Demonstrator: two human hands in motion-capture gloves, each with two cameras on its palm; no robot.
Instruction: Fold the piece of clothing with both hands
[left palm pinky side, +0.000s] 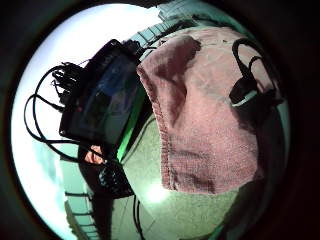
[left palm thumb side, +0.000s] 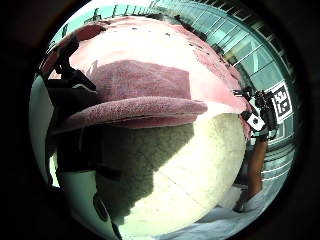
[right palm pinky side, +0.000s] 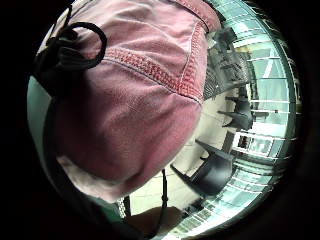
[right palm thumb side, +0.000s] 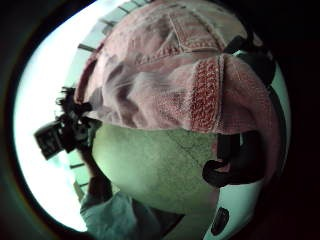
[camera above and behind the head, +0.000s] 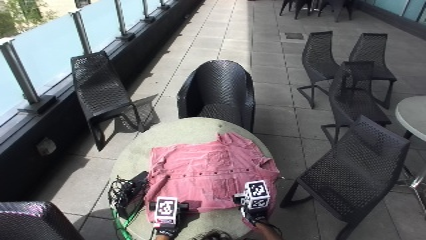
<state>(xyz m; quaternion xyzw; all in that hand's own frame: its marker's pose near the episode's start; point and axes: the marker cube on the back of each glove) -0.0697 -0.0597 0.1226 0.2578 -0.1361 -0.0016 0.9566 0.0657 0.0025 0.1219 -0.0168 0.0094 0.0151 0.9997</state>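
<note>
1. Pink woven cloth, a shirt (camera above and behind the head: 208, 175) with stitched seams and a row of dark buttons, lies spread flat on the round, pale, speckled stone-like surface (camera above and behind the head: 180, 130), covering its near half.
2. At the shirt's 7 o'clock corner, the left hand (camera above and behind the head: 166, 231) has its fingers curled on the near hem; its palm views show the thick, rolled hem lifted just over the surface.
3. At the 5 o'clock corner, the right hand (camera above and behind the head: 253, 216) pinches the cloth; its palm views show bunched fabric with a red double-stitched seam close against the palm.
4. At the surface's 8 o'clock edge, just beside the shirt, lies a flat black rectangular device (camera above and behind the head: 135, 184) with tangled black cables (camera above and behind the head: 120, 192).
5. Black woven-pattern chairs (camera above and behind the head: 217, 92) stand around on grey paving slabs.
</note>
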